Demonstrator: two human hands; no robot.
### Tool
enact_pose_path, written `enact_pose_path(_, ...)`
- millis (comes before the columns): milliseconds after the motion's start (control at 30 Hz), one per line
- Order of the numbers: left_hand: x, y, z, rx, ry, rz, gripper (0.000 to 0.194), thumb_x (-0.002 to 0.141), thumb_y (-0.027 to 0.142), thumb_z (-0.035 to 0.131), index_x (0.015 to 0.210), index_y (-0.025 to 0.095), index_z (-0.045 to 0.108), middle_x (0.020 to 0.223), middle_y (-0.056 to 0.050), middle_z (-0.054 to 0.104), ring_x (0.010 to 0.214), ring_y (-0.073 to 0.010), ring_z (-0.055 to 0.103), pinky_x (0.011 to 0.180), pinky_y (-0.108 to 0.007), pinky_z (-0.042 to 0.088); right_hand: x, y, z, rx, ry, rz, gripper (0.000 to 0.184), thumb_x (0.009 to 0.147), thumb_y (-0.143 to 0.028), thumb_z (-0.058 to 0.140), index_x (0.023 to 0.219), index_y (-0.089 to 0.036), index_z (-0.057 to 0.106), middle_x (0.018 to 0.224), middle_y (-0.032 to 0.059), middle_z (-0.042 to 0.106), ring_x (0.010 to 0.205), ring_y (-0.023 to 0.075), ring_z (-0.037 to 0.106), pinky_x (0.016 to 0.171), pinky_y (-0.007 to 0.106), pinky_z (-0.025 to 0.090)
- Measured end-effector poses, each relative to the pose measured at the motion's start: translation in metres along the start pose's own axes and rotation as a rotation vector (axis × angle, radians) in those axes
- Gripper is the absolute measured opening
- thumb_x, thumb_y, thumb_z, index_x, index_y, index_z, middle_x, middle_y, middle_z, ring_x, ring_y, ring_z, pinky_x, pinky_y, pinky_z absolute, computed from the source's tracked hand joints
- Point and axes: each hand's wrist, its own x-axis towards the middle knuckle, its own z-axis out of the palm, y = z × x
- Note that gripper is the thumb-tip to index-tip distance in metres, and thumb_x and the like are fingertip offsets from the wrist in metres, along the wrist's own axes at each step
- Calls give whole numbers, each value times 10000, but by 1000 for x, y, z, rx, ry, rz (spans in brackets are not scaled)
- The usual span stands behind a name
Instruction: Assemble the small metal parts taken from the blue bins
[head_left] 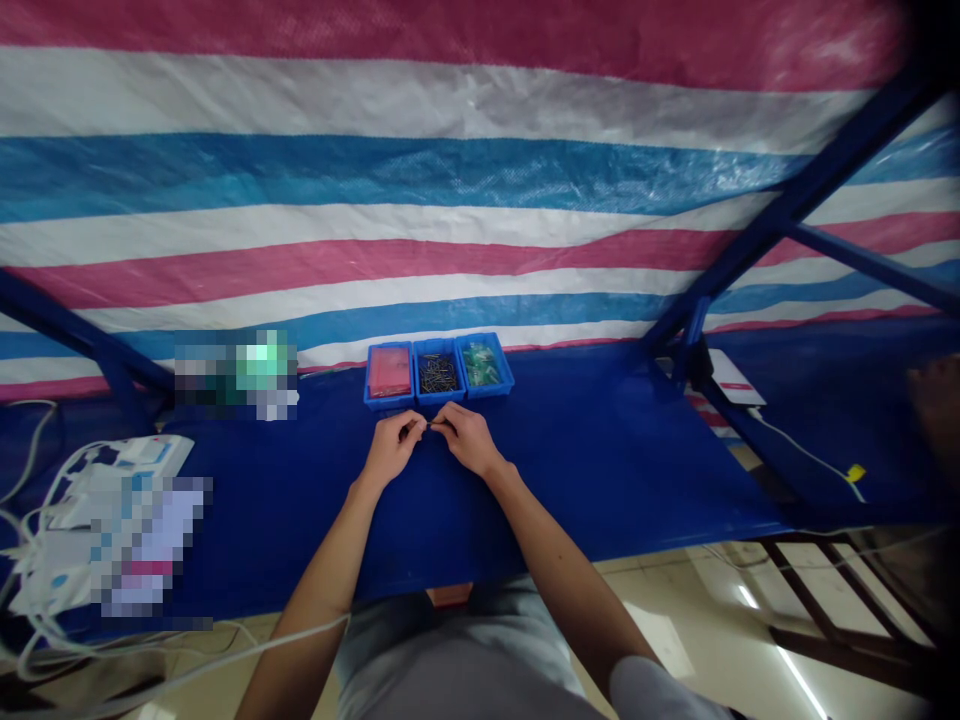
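My left hand [393,444] and my right hand [466,436] meet fingertip to fingertip over the blue tabletop, just in front of three small blue bins. Between the fingertips is a thin dark piece that looks like a screw [436,424]; my right hand pinches it. The fingers of my left hand are pinched together too, but what they hold is too small to make out. The left bin has flat red packets [390,372], the middle one a heap of dark screws [438,373], and the right one clear and green small plastic pieces [483,363].
White cables and power strips [112,490] lie at the left of the table [600,450]. Blue metal posts [757,235] frame both sides, with a striped sheet [450,180] behind. At the right are a white device [735,378] with a cable and another person's blurred hand [937,400].
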Motion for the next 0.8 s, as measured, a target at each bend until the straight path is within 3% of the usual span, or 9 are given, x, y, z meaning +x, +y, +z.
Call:
enact_pose_path(200, 0, -1, 0, -11, -13, -3, 281, 966, 364, 512, 812, 169, 644, 685, -3, 628, 630, -143, 572, 642, -242, 416, 0, -1, -1, 18, 9, 9, 96, 951, -163, 560, 878, -215, 596, 906, 12, 623, 781, 143, 582, 714, 240, 409)
enact_pose_path(300, -1, -2, 0, -11, -3, -12, 280, 969, 368, 511, 816, 171, 637, 690, -3, 628, 638, -143, 576, 644, -241, 419, 0, -3, -3, 18, -13, 20, 12, 939, -221, 611, 951, -219, 608, 913, 12, 630, 753, 142, 574, 692, 243, 410)
enact_pose_path(400, -1, -2, -1, -10, 4, -12, 289, 970, 379, 509, 814, 172, 636, 692, -3, 630, 640, -144, 580, 647, -242, 424, 0, -3, -5, 12, -33, 14, 88, 963, -284, 599, 1023, -225, 625, 945, 21, 651, 768, 145, 588, 706, 249, 418)
enact_pose_path(533, -1, -2, 0, -11, 4, -15, 286, 966, 380, 514, 818, 171, 642, 691, -4, 639, 636, -143, 583, 647, -243, 427, 0, -1, -3, 11, -35, -10, 146, 1011, -251, 510, 955, -223, 642, 951, 26, 663, 855, 152, 616, 767, 250, 422)
enact_pose_path(800, -1, 2, -2, -8, -8, -12, 301, 967, 386, 505, 800, 171, 634, 683, -6, 633, 633, -146, 575, 644, -242, 422, 0, 0, -2, 22, 16, -4, 111, 964, -183, 553, 880, -212, 619, 924, 22, 629, 809, 146, 599, 739, 241, 426)
